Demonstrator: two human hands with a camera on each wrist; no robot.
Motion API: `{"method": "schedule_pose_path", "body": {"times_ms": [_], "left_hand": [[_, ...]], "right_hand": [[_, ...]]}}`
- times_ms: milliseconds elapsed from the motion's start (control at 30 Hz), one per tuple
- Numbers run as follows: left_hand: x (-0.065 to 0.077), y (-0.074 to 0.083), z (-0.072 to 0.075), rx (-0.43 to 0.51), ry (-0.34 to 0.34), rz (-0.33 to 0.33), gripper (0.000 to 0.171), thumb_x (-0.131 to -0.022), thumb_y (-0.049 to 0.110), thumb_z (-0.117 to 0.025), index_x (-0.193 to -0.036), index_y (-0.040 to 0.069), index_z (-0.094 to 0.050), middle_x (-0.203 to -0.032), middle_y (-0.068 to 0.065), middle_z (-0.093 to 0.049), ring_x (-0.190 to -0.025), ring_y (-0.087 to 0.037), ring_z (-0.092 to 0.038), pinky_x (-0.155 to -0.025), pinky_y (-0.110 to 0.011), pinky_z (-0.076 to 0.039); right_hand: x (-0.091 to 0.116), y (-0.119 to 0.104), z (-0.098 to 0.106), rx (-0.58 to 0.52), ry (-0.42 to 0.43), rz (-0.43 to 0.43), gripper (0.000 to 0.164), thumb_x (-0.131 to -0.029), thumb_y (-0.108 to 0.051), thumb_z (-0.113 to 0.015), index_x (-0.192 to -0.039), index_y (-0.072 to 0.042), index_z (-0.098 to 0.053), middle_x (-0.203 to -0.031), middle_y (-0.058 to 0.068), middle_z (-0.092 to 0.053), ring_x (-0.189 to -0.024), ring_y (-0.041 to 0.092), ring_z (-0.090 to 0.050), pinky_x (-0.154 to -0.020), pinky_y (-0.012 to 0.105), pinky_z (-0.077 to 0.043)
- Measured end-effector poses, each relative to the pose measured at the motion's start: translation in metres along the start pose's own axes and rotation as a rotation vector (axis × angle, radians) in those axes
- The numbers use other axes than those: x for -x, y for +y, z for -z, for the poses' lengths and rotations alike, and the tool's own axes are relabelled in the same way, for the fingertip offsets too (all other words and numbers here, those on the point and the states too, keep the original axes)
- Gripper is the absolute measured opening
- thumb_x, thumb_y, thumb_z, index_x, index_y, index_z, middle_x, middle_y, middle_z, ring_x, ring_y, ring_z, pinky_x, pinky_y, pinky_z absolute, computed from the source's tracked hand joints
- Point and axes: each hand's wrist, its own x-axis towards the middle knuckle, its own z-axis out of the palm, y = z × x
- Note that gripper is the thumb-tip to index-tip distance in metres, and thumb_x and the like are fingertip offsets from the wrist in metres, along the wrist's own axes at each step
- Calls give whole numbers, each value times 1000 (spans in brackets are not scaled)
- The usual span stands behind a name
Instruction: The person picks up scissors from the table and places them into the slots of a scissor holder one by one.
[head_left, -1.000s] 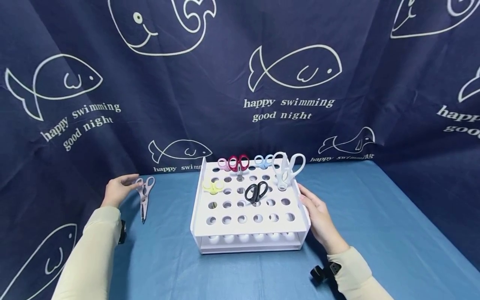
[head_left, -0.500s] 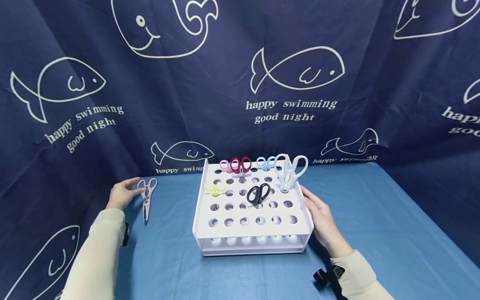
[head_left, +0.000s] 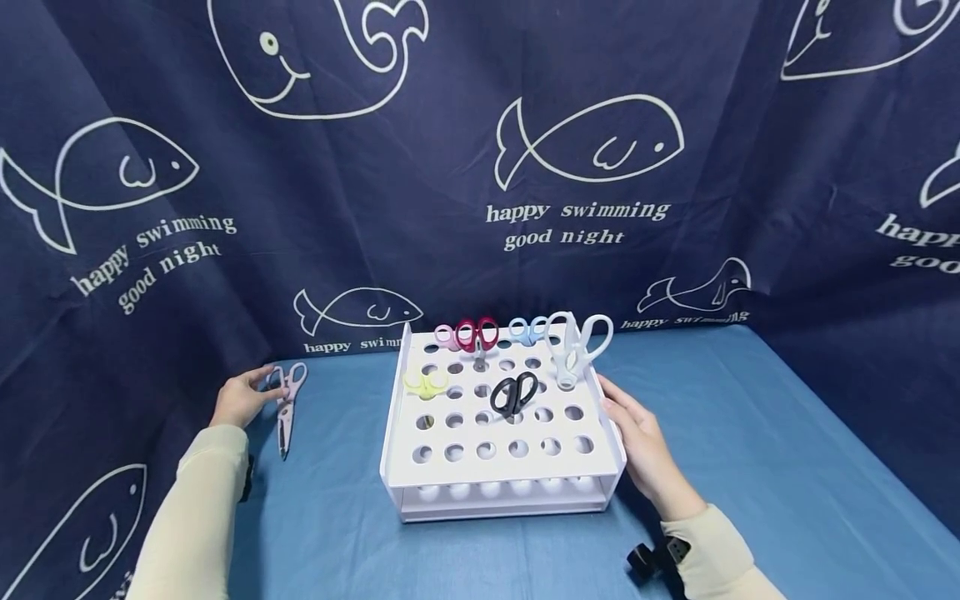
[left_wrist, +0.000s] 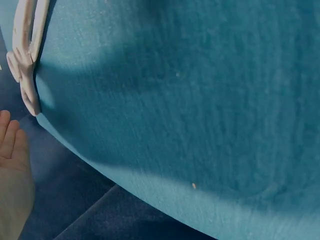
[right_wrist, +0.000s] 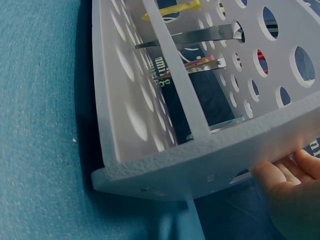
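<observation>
Pale lavender scissors (head_left: 287,412) lie at the left of the blue table, handles toward the back. My left hand (head_left: 242,402) reaches in from the left, its thumb and forefinger touching the scissors' left handle loop. In the left wrist view, the visible fingers (left_wrist: 10,142) are straight and apart from the scissors (left_wrist: 27,65). A white perforated rack (head_left: 438,433) stands mid-table. My right hand (head_left: 643,442) rests along the rack's right side; the right wrist view shows its fingers (right_wrist: 275,175) against the side panel (right_wrist: 210,175).
Standing in the rack's holes are pink scissors (head_left: 446,336), red scissors (head_left: 477,333), blue scissors (head_left: 528,331), large pale blue scissors (head_left: 574,346), yellow scissors (head_left: 425,384) and black scissors (head_left: 513,395). A dark fish-printed curtain (head_left: 420,192) hangs behind the table.
My left thumb and forefinger have shifted slightly at the scissors' handle. The scissors, rack and right hand look unmoved; the head view has tilted a little.
</observation>
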Motion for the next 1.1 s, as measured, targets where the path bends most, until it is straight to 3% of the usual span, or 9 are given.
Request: {"method": "schedule_pose_path", "body": {"times_ms": [133, 300, 500, 700, 800, 900, 1100], "left_hand": [[-8, -3, -4, -1, -13, 11, 71, -86, 26, -72, -144, -3, -40, -141, -35, -40, -128, -50, -41, -107, -62, -35], [-16, -6, -9, -9, -26, 18, 73, -86, 28, -72, -144, -4, -40, -142, -36, -39, -130, -51, -39, -108, -62, -34], [-16, -12, -13, -30, -27, 63, 77, -86, 31, -72, -145, -4, -38, -143, -35, -37, -130, -51, -39, -108, -62, -33], [-17, -19, -12, -33, -46, 56, 79, -86, 31, -70, -146, -5, -33, -145, -35, -32, -132, -52, -34, -110, -62, -30], [-18, -23, -11, -28, -63, 67, 81, -87, 32, -69, -147, -6, -30, -145, -37, -31, -133, -53, -33, -110, -63, -30], [-20, -27, -11, -22, -80, 92, 84, -87, 36, -69, -147, -6, -28, -146, -37, -29, -133, -53, -32, -110, -63, -30], [-29, -25, -16, 10, -98, 108, 93, -85, 46, -70, -149, -6, -26, -149, -36, -25, -137, -53, -27, -111, -64, -27]], "right_hand": [[0, 1, 1, 2, 6, 16, 53, -103, -26, -46, -149, -2, -35, -130, -17, -54, -113, -6, -55, -89, 16, -52], [0, 1, 1, 1, 7, 28, 53, -103, -26, -46, -149, -2, -35, -135, -13, -52, -114, -6, -54, -90, 16, -52], [0, 1, 0, -7, 10, 24, 54, -103, -24, -47, -149, 0, -34, -132, -17, -53, -113, -6, -55, -90, 16, -52], [0, 0, -2, 11, 11, 5, 54, -103, -25, -46, -149, 0, -33, -151, 15, -38, -113, -7, -54, -90, 15, -51], [0, 1, -3, 13, 5, 3, 54, -103, -26, -45, -149, 0, -33, -153, 21, -32, -114, -7, -53, -91, 15, -50], [1, 2, -3, 11, 1, 1, 54, -103, -25, -45, -149, -1, -33, -152, 18, -35, -114, -6, -54, -91, 16, -51], [1, 2, -2, 15, 18, 12, 53, -103, -25, -45, -149, -1, -34, -143, -2, -47, -114, -5, -55, -91, 17, -51]]}}
